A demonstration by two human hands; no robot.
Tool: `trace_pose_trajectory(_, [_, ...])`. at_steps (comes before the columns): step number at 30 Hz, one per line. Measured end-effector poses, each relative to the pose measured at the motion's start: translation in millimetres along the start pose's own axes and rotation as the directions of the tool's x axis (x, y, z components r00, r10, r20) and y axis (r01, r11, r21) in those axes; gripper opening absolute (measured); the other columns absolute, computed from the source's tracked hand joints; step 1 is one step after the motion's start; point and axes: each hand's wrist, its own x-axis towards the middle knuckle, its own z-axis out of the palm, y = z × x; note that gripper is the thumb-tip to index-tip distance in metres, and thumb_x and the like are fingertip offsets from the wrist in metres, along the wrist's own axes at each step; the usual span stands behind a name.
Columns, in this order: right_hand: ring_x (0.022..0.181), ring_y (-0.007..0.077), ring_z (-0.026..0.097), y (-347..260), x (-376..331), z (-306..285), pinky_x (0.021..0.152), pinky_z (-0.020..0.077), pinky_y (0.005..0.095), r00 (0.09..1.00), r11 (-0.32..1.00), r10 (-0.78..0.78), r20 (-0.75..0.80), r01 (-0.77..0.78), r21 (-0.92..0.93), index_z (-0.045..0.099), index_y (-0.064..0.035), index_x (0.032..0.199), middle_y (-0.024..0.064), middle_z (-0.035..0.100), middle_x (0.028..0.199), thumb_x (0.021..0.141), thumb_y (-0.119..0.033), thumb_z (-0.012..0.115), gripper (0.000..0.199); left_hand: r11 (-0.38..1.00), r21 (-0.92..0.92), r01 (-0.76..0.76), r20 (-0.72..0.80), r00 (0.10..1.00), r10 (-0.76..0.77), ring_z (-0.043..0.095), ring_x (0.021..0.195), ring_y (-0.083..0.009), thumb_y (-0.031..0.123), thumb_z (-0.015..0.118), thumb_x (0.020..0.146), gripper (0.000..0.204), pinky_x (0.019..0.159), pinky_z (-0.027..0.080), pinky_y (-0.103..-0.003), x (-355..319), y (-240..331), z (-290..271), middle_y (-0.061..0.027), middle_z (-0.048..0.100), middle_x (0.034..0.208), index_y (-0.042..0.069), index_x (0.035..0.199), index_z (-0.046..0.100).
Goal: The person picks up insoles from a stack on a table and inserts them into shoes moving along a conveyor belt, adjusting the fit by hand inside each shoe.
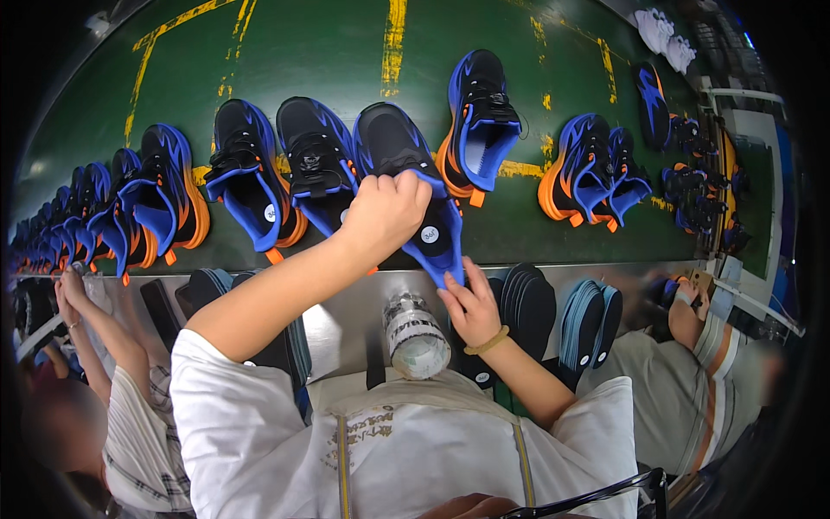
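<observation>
My left hand (pixel 391 210) is closed over the tongue and laces of a black-and-blue sneaker (pixel 391 134), hiding that part of it. At the same shoe's heel, the fingers of my right hand (pixel 472 304) grip the blue collar. The shoe points toe-away and rests over the near edge of the green belt. A round white sticker shows on its black insole (pixel 430 235). Directly left is a matching sneaker (pixel 304 130), partly covered by my left wrist and forearm. Another sneaker (pixel 481 86) stands to the right, farther in on the belt.
More sneakers (pixel 169 169) line the green belt (pixel 337 52) leftward, and a pair (pixel 577 156) stands right. Below, a metal ledge (pixel 333 333) holds a jar (pixel 417 337) and stacks of insoles (pixel 527 303). Co-workers sit at both sides, one with hands (pixel 71 290) near the belt.
</observation>
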Motion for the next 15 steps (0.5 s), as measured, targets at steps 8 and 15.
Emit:
trace_pose_trajectory(8, [0.082,0.0336,0.054,-12.6,34.5,-7.6,0.07,0.046,0.0371,0.996,1.0,-0.007,-0.093,0.01,0.028,0.059,-0.0012,0.089,0.0216,0.051,0.1,0.071,-0.015,0.062,0.023,0.992,0.117,-0.047,0.136,0.99,0.031,0.057,0.056,-0.0171,0.012,0.05,0.069,0.009,0.047,0.044,-0.029,19.2,-15.7,27.7,-0.0062,0.051,0.07,0.006,0.076,0.049])
trace_pose_trajectory(15, [0.092,0.0349,0.051,10.0,-18.8,-70.8,0.08,0.0407,0.0389,0.974,0.991,0.134,-0.182,-0.127,0.049,0.055,0.0012,0.092,0.0197,0.052,0.102,0.072,-0.007,0.057,0.022,0.841,-0.494,0.218,0.222,0.968,-0.12,0.057,0.069,-0.0294,0.011,0.047,0.073,0.011,0.058,0.045,-0.034,21.1,-35.9,-1.9,-0.0136,0.056,0.074,0.001,0.075,0.05])
